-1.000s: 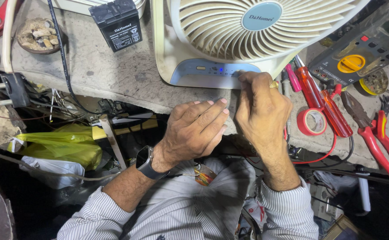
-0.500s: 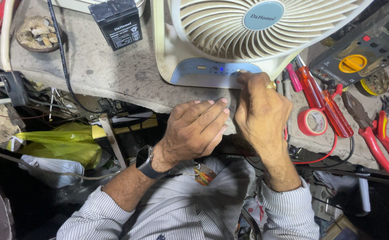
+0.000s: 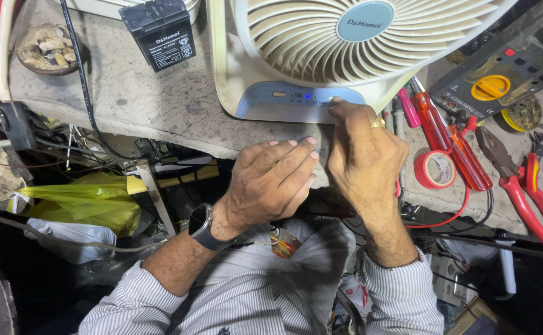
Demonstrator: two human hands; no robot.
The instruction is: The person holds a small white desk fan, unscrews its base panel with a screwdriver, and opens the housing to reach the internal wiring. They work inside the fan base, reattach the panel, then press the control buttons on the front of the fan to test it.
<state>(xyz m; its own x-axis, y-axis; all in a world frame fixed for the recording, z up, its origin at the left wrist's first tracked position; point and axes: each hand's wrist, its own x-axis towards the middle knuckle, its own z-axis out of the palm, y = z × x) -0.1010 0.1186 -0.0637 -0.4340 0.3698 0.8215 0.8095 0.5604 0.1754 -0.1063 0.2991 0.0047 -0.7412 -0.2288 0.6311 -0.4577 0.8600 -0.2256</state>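
Presently, items logged from left to right:
Bowl (image 3: 48, 48): round, brown, filled with pale scraps, on the table (image 3: 153, 111) at far left.
Plastic bag (image 3: 76, 205): yellow-green, crumpled, below the table edge among tangled wires.
Battery (image 3: 159, 32): small black block with a label, standing on the table just left of the fan.
Left hand (image 3: 271, 183): palm down, fingers straight and together, resting at the table edge just below the fan base; grasping nothing. A dark watch (image 3: 204, 226) sits on its wrist.
Fan (image 3: 352, 43): cream body with a round slatted grille, standing on the table at centre; its pale blue control panel (image 3: 290, 99) faces the person, with one small blue light lit.
Right hand (image 3: 364, 155): fingers curled, fingertip pressed onto the right end of the control panel; a ring shows on one finger. It grips no object, only touches the panel.
Screwdrivers (image 3: 448, 139): red handles, lying just right of the right hand, with a pink-handled one beside them.
Tape roll (image 3: 434, 169): red, flat on the table, touching the screwdrivers.
Meter (image 3: 501, 71): dark case with a yellow dial, tilted, right of the fan.
Pliers (image 3: 523, 189): red handles, far right, on the table.
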